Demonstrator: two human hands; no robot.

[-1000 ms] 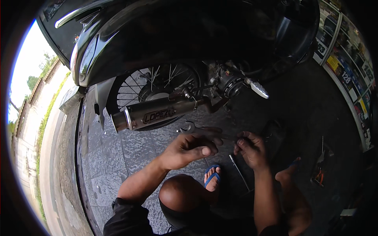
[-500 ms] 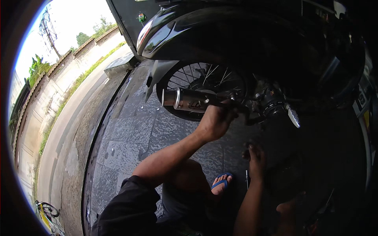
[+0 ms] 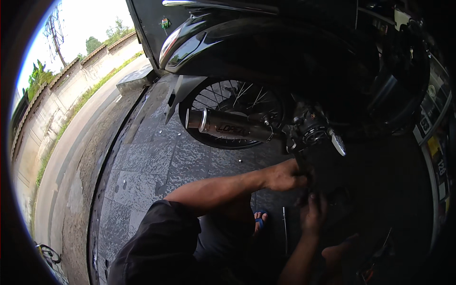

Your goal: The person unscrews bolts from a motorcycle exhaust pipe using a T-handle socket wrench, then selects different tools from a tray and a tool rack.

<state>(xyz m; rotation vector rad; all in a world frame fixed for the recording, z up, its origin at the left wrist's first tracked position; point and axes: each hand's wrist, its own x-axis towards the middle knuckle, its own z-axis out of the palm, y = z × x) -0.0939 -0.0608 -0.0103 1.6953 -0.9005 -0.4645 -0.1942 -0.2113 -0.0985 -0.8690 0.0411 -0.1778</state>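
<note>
My left hand (image 3: 287, 176) is closed on a dark wrench (image 3: 301, 164), held below the exhaust pipe's bend and engine casing (image 3: 313, 133) of a black motorcycle (image 3: 270, 54). My right hand (image 3: 313, 209) is just below it, fingers loosely raised and apart in shadow; I make out nothing held in it. The silver muffler (image 3: 218, 122) lies across the spoked rear wheel (image 3: 194, 95). A silver footpeg (image 3: 338, 143) juts out to the right of the engine.
A long metal tool (image 3: 285, 230) lies on the tiled floor (image 3: 142, 161), near my sandalled foot (image 3: 260, 219). More tools (image 3: 368, 273) are at lower right, beside a display case (image 3: 437, 161). A kerb and street (image 3: 71, 156) run along the left; a bicycle (image 3: 50, 254) shows below.
My left hand went up toward the muffler, then came down and rightward with the wrench. My right hand separated from the wrench and moved lower. The view has swung toward the street.
</note>
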